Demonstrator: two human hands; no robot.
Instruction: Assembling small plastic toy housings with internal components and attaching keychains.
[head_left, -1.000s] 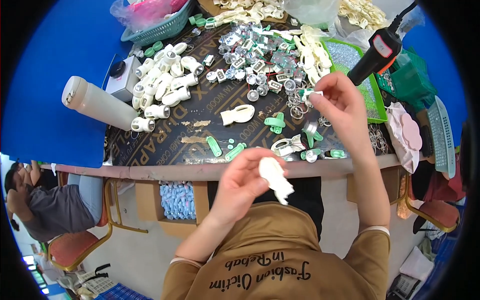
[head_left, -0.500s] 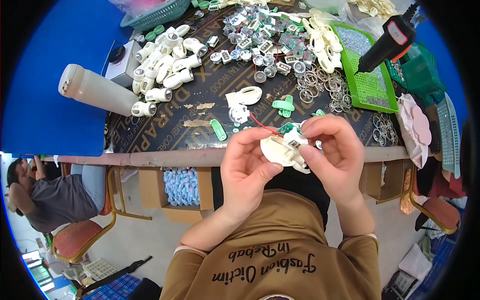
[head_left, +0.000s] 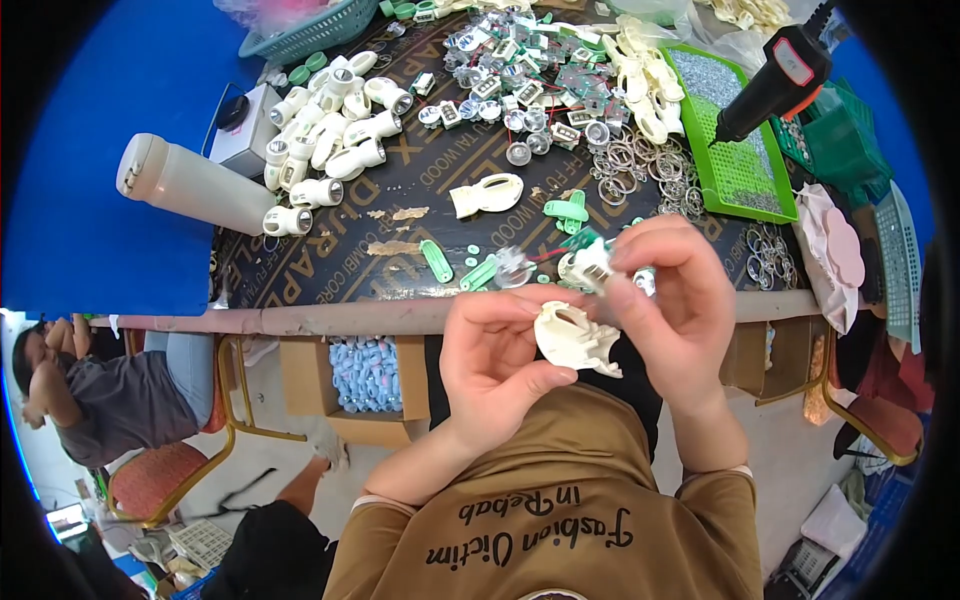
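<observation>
Over the table's front edge, my left hand [head_left: 500, 365] pinches a cream plastic housing half [head_left: 572, 340], its hollow side showing. Just right of it, my right hand [head_left: 675, 305] grips a small circuit board assembly [head_left: 590, 268] with a white block and green board. Red wires run from that assembly to a clear round lens piece [head_left: 512, 268], which hangs to its left. The two parts are apart. Beyond them lie a loose cream housing half [head_left: 487, 195] and crossed green plastic strips [head_left: 568, 212].
Finished-looking cream flashlights [head_left: 350, 125] are heaped at left beside a white bottle [head_left: 200, 185]. Lens-and-board assemblies [head_left: 530, 80] pile up at the back, near metal rings [head_left: 640, 170]. A green tray [head_left: 745, 190] of small metal parts and a black electric screwdriver [head_left: 775, 85] are at right.
The board assembly has come away from the housing half, lifted right by my right hand. Its lens piece has moved nearer. The housing half has shifted slightly down in my left hand.
</observation>
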